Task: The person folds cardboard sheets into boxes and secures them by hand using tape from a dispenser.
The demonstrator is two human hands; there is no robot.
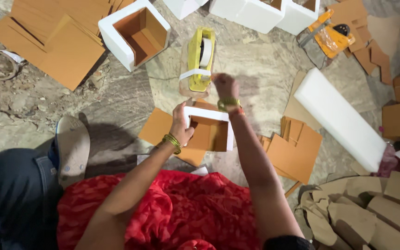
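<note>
On the stone floor (265, 60), directly ahead of the seated person's red patterned lap (177, 208), a small open box of white foam walls lined with brown cardboard (209, 132) is held; the left hand (180, 126) is clamped on its left wall, thumb inside and fingers outside, apparently to keep it steady with the opening facing up; the right hand (225, 85) is raised just beyond the box, fingers pinched together on the free end of white tape at the yellow tape dispenser (201, 59); whether tape is actually gripped cannot be told, the fingertips being blurred. The dispenser stands just past the box's far rim, near enough for tape to be drawn straight toward it; a white strip is seen across its lower body.

Flat orange-brown cardboard squares (297, 148) lie touching or just beside the box on the right; one more sheet (158, 127) is under its left corner. A finished foam-and-cardboard box (135, 32) sits well apart at upper left, beside a stack of larger cardboard sheets (56, 37); a long white foam slab (339, 118) lies at right; an orange tool (329, 34) at upper right. A grey sandal sole and blue-trousered leg (70, 148) of another person are close on the left.

Open floor is left between dispenser and slab; the near sides are crowded.
</note>
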